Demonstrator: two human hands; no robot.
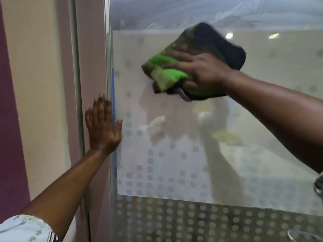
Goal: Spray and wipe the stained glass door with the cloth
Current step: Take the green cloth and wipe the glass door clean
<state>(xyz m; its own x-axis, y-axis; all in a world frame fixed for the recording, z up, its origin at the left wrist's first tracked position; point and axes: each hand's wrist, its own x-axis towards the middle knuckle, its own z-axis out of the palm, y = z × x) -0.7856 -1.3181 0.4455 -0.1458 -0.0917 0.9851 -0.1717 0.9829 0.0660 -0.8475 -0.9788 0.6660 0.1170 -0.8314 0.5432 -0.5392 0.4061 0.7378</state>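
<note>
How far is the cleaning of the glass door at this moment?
In hand: the right hand presses the green and black cloth on the frosted, dotted glass door; the left hand lies flat on the frame. No spray bottle shows. Left: smears at the top.

We see a glass door [174, 137] with a glossy surface that mirrors lights at the upper right; its middle band looks frosted and matt, patterned with pale dots, and smeary streaks cross the top of the frame. The cloth [183, 67], centre right, looks soft and fuzzy, bright green on one face and dark on the other. Left of the glass, the door frame [92, 67] looks smooth and matt pinkish. At the lower left, a sleeve [22, 227] is light printed fabric.
</note>
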